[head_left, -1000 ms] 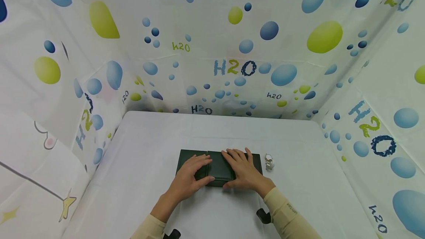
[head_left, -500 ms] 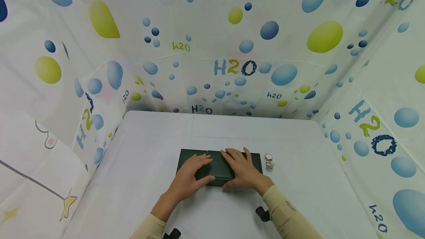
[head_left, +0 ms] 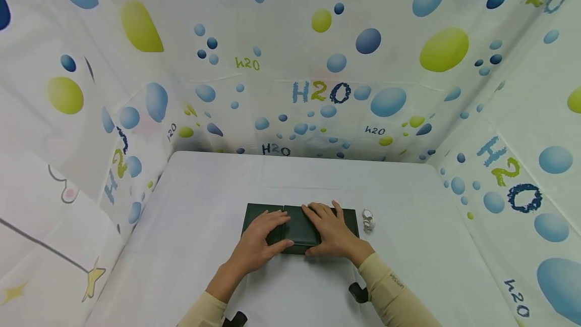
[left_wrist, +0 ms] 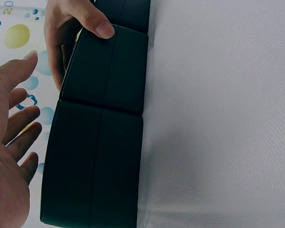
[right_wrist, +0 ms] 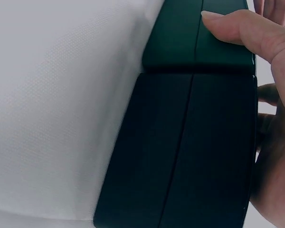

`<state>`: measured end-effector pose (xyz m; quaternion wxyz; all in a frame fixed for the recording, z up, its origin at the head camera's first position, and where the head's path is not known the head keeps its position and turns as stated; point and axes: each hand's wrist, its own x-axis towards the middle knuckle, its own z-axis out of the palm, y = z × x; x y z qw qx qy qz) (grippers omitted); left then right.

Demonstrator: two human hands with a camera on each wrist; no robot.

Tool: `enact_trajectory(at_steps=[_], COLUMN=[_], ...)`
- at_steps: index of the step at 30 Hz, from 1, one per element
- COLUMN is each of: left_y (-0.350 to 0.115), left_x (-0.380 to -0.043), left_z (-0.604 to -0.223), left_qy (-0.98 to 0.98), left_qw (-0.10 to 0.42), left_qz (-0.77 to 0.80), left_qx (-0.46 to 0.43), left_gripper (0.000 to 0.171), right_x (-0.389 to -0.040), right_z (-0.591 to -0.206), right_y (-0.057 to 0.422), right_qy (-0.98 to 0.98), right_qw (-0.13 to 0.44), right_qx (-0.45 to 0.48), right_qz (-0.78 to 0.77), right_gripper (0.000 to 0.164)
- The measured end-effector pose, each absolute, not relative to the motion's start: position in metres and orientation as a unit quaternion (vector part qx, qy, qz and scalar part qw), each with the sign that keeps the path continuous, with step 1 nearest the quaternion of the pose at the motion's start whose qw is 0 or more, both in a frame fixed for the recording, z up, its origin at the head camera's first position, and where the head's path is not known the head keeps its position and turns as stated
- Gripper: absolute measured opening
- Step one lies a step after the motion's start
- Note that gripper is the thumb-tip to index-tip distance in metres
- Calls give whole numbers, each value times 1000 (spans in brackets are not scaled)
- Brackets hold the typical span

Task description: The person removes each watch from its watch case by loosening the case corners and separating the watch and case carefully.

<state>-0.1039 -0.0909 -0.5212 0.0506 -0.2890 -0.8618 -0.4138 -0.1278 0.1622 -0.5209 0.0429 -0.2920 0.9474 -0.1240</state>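
Three dark green boxes stand side by side in the head view: a left box, a middle box and a right box. Each front face carries a thin seam. Over the left box is my left hand, its fingers spread and relaxed; the left wrist view shows it apart from the box fronts. My right hand spans the boxes from front to back. Its thumb lies against the middle box's front near the right box, and its fingers reach over the top. The palm hides part of the boxes.
A small silver metal item, seemingly a wristwatch, lies just right of the boxes. The white tabletop is bounded by a patterned curtain behind and at the sides. Black devices sit at both wrists.
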Motion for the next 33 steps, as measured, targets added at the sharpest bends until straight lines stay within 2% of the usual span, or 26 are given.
enact_trajectory(at_steps=[14, 33], left_y=[-91, -92], left_x=[-104, -104], left_z=[-522, -523], left_qy=[-862, -862], left_qw=[53, 49], left_qz=[-414, -414], left_qx=[-288, -289], left_gripper=[59, 59], right_x=[-129, -128], right_z=[-526, -523], right_y=[165, 165], right_qy=[946, 946], right_qw=[22, 25], right_qx=[-301, -298], right_qz=[-122, -124], right_gripper=[116, 114])
